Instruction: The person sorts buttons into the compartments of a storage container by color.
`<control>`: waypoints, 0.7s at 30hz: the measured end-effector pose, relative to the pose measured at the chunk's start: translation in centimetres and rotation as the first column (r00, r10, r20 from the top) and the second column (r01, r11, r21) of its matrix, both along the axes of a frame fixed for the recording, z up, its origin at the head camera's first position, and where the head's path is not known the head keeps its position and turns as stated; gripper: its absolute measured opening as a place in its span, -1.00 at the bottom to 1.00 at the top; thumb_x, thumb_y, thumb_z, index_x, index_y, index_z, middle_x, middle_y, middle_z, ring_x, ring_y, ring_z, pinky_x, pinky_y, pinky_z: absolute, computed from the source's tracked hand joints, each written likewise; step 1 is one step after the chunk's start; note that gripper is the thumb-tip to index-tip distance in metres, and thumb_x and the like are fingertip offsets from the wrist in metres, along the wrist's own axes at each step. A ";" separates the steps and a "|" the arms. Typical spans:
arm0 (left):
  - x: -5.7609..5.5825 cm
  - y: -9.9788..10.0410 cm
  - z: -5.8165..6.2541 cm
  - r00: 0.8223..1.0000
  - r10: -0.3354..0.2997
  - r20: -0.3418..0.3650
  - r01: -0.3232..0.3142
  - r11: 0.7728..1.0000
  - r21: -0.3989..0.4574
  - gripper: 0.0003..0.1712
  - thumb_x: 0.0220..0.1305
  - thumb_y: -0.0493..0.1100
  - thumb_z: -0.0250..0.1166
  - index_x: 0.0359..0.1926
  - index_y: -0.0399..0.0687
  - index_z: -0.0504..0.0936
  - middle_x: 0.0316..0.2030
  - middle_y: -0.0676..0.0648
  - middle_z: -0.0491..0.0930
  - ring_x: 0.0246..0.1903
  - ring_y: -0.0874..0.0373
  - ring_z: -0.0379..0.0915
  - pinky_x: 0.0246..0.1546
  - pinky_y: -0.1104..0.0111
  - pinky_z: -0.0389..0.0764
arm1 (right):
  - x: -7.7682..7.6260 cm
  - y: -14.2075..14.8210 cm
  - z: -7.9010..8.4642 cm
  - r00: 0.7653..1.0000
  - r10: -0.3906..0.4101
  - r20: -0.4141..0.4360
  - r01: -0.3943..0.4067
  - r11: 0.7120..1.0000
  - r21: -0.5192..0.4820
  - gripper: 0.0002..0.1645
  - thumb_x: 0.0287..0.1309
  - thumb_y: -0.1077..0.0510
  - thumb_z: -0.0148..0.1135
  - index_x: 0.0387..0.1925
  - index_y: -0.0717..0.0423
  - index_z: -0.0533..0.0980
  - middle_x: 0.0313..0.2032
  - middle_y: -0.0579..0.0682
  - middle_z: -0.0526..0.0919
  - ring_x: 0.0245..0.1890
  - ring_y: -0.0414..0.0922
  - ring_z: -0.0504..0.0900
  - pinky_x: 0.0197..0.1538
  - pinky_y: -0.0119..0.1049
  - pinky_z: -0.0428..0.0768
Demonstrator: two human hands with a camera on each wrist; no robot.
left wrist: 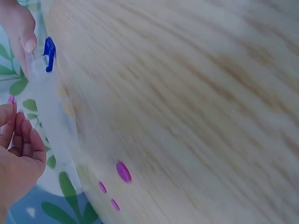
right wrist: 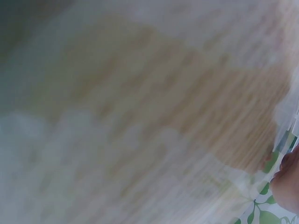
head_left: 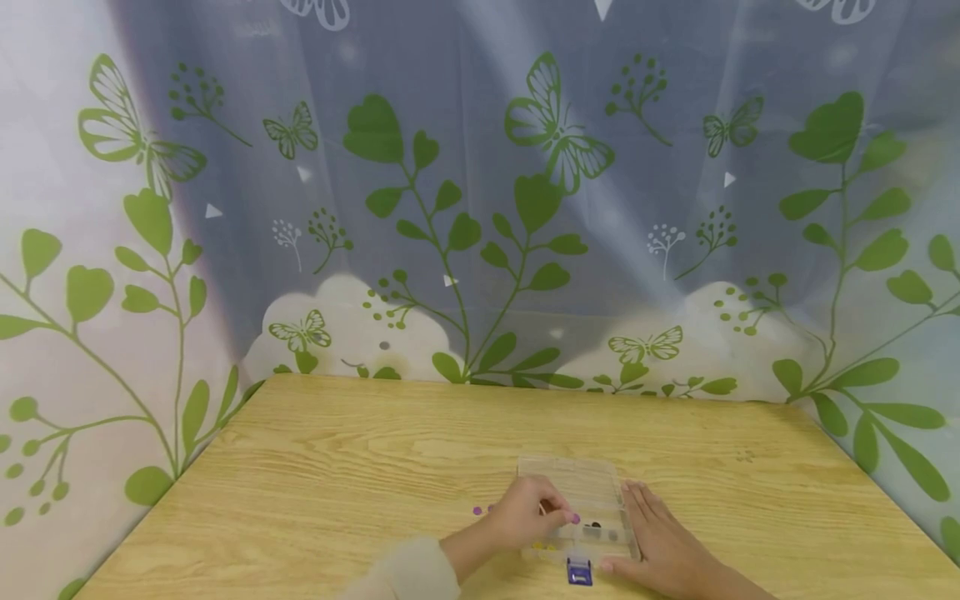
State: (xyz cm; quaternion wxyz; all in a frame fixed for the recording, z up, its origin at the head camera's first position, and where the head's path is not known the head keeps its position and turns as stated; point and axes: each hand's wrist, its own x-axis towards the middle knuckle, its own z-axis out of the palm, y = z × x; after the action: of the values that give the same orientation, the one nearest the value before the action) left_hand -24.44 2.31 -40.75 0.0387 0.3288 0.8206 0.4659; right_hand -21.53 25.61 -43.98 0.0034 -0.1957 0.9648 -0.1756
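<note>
My left hand pinches a small magenta disc between thumb and fingertips, over a clear plastic box. The same disc shows at the fingertips in the left wrist view, at its left edge. My right hand rests along the box's right side with fingers straight, thumb by the near corner. Inside the box are dark discs and, near its front left, yellow pieces. A blue latch juts from its front. My left hand hides part of the box.
Several magenta discs lie on the wooden table left of the box. Small faint pieces lie farther back on the right. A patterned curtain hangs along the table's back and sides.
</note>
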 end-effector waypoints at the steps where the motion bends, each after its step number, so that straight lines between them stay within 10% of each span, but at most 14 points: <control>1: 0.0 0.2 0.0 1.000 -0.002 -0.001 0.002 1.000 -0.003 -0.90 0.10 -0.27 0.32 -0.46 -0.25 0.68 -0.48 -0.04 0.58 -0.49 0.49 0.34 -0.41 0.66 0.46 | 0.0 0.0 0.0 1.000 0.000 -0.003 0.000 1.000 0.001 0.22 0.03 -0.41 0.10 0.34 0.45 -0.04 0.34 0.44 0.02 0.36 0.34 -0.03 0.29 0.23 0.06; 11: 0.3 1.5 -0.2 0.999 -0.036 -0.014 0.036 0.999 0.002 -0.93 0.11 -0.33 0.29 -0.44 -0.27 0.68 -0.49 -0.07 0.59 -0.50 0.49 0.33 -0.43 0.67 0.45 | 0.1 0.0 -0.2 1.000 0.002 0.008 -0.002 0.999 -0.039 0.22 0.03 -0.39 0.12 0.33 0.47 -0.04 0.35 0.45 -0.03 0.37 0.34 -0.08 0.26 -0.63 -0.51; 21: 0.7 2.4 -0.5 0.999 -0.034 -0.040 0.032 0.998 -0.058 -0.93 0.12 -0.30 0.30 -0.44 -0.20 0.70 -0.52 0.03 0.56 -0.52 0.51 0.27 -0.44 0.67 0.42 | 0.1 0.0 -0.2 1.000 0.009 -0.024 -0.009 1.000 0.000 0.21 0.03 -0.39 0.12 0.31 0.49 0.00 0.33 0.46 0.03 0.35 0.34 -0.01 0.27 0.24 0.10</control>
State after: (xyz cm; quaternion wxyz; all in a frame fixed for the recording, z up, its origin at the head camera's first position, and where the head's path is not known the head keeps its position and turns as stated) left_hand -23.73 4.73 -41.20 0.0389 0.3507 0.8287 0.4345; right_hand -21.43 25.60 -44.16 -0.0075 -0.2023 0.9638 -0.1733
